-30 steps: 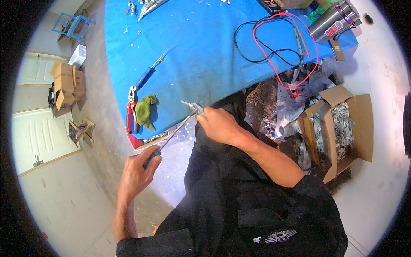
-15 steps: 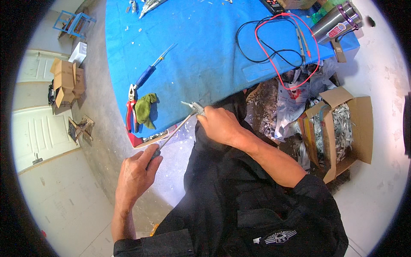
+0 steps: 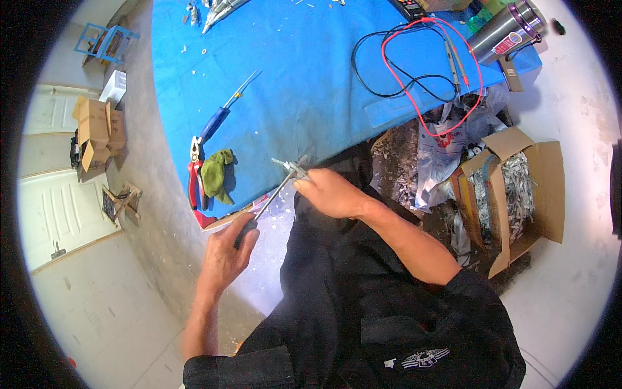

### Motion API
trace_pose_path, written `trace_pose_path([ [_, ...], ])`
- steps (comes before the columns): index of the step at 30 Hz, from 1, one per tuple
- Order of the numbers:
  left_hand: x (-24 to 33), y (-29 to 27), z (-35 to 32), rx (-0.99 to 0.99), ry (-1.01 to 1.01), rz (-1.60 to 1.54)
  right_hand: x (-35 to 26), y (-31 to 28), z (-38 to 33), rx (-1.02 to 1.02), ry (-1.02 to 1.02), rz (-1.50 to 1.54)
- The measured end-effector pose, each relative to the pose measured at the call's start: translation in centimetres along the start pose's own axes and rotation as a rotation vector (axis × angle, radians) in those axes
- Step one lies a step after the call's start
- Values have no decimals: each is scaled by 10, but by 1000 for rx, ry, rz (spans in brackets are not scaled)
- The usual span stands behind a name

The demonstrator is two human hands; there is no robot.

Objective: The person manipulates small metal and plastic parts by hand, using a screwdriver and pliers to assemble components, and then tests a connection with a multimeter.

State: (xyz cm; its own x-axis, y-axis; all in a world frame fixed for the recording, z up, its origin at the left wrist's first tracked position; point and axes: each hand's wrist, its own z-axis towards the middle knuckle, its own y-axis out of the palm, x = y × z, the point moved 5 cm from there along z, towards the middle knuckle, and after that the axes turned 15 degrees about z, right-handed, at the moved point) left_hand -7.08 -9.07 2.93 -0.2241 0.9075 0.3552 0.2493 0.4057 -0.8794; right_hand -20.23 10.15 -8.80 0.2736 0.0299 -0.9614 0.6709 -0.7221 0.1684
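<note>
My left hand [image 3: 225, 254] is closed around the dark handle of a screwdriver [image 3: 269, 203]. Its long metal shaft slants up and right to a small grey metal piece [image 3: 293, 168], which has thin prongs sticking out. My right hand [image 3: 332, 193] pinches that piece at the near edge of the blue-covered table [image 3: 291, 97]. The shaft's tip meets the piece, but the exact contact is too small to make out. Left of my hands lie a crumpled green cloth [image 3: 217, 175] and red-handled pliers [image 3: 194, 174], with a blue-handled screwdriver [image 3: 214, 122] just beyond.
Red and black test leads [image 3: 414, 97] loop across the table's right side, near a steel flask [image 3: 508, 35]. Below right stands an open cardboard box [image 3: 551, 194] of metal scraps beside a plastic bag [image 3: 437, 162]. More metal pieces [image 3: 223, 11] lie at the far edge.
My left hand has moved right, closer to my right hand, and the screwdriver stands steeper. The metal piece has turned in my right hand, showing more of its prongs.
</note>
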Motion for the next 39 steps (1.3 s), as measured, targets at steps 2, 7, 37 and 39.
trace_pose_path([
  [2, -10, 17, 2, 29, 43, -19, 0, 0, -2, -59, 81, 92],
  [7, -21, 67, 2, 5, 16, -168, 0, 4, -8, -103, 332, 350],
  [37, -15, 104, -79, 328, -156, -343, -6, 10, -52, 255, 6, 848],
  [39, -8, 101, -86, 313, -146, -344, -7, 7, -52, 303, -71, 855],
])
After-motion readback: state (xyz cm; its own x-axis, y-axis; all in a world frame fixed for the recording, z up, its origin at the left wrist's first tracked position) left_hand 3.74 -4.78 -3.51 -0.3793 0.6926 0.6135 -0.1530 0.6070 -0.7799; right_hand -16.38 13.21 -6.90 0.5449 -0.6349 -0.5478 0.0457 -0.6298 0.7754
